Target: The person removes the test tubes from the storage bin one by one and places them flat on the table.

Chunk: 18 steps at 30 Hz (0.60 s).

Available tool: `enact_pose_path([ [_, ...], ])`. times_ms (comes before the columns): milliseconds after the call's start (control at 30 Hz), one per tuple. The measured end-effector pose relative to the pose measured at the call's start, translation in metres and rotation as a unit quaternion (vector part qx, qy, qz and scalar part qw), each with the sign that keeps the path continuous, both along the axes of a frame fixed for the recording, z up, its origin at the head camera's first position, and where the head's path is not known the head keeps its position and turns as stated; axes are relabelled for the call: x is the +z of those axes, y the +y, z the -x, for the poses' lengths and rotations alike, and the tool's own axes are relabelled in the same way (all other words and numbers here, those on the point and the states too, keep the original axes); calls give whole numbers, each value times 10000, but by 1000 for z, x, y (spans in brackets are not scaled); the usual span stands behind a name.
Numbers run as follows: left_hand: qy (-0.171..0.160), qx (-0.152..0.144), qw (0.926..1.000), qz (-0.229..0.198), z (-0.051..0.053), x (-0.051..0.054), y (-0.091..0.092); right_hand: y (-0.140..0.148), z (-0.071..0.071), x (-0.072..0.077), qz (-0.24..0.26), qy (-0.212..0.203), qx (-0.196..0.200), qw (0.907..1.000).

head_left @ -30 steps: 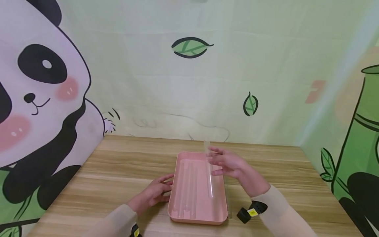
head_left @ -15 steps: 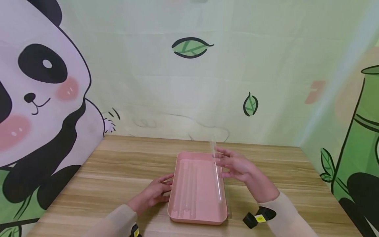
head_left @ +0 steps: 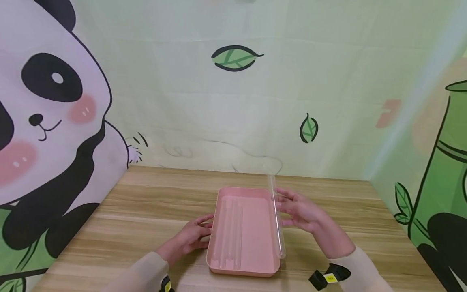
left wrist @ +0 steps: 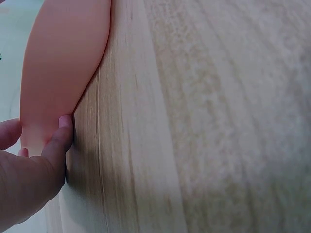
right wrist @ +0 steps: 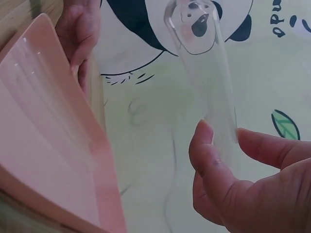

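Two hands: the left hand point(head_left: 193, 235) is placed at the left side of a shallow pink tray point(head_left: 259, 239), and the right hand point(head_left: 303, 213) is raised at the tray's right side.
Right hand: a clear tube point(head_left: 276, 219) is pinched between the thumb and the fingers.
Clear tube: it is held in the air, slightly slanted, and is seen from the head along the tray's right rim; in the right wrist view a gap is shown between tube and tray.
Left hand: the fingers are loosely extended and are rested against the tray's outer wall.
Pink tray: it is set lengthwise on the tabletop point(head_left: 146, 198), with rounded corners and a low wall all round.
Tray contents: several see-through tubes point(head_left: 238, 239) are laid side by side, lengthwise, in the left half; their exact number cannot be made out.
Sleeves: pale sleeves point(head_left: 142, 269) are worn, and a black device point(head_left: 318, 280) with a yellow label is fixed near the right cuff.
Backdrop: a pale green sheet point(head_left: 164, 81) is printed with a large panda point(head_left: 95, 73) at the left, green leaves point(head_left: 235, 59) and a bamboo stalk point(head_left: 446, 170) at the right.
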<state>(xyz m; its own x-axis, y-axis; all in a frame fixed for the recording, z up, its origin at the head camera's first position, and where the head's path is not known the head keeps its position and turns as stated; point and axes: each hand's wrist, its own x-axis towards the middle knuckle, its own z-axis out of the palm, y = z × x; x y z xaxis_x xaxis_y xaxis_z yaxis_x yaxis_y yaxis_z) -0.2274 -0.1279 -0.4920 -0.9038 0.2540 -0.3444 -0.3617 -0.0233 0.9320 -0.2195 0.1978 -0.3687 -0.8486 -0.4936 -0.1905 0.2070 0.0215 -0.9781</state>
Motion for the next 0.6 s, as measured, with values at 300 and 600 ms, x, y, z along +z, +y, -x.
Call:
enact_pose_path([
  [300,-9,-51,10000,-29,0,1,0,10,-2,-18,-178,-134,-126,9997],
  [600,-12,-15,10000,-9,-1,2,0,19,-2,-33,-288,-253,-279,9989],
])
